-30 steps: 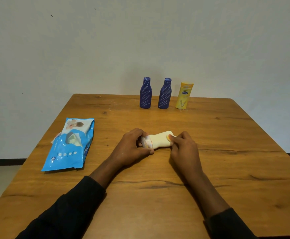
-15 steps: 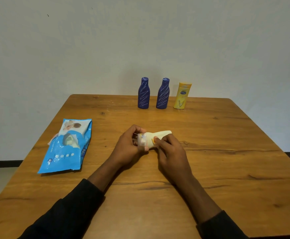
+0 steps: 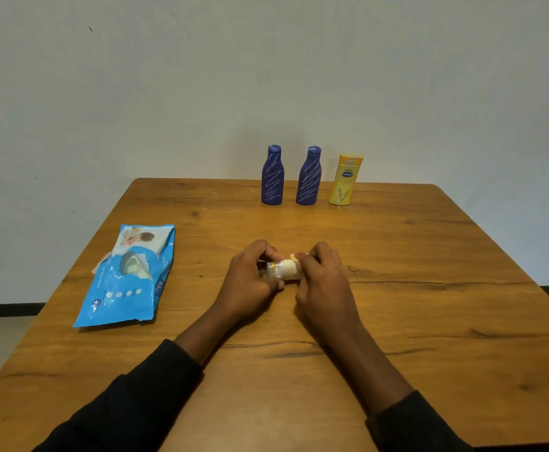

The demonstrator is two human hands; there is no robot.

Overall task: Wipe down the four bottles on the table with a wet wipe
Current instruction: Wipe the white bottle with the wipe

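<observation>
Your wooden table carries a blue wet-wipe pack at the left, its lettering too small to read. Three bottles stand upright at the far edge: two dark blue bottles and a yellow bottle. Your left hand and right hand both clasp a small cream bottle lying sideways at mid-table; its contents don't show.

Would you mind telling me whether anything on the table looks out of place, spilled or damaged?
Nothing spilled. The wipes pack lies askew near the left edge, its flap lifted. One cream bottle lies sideways between both hands; the two blue bottles and the yellow bottle stand upright at the back.
</observation>
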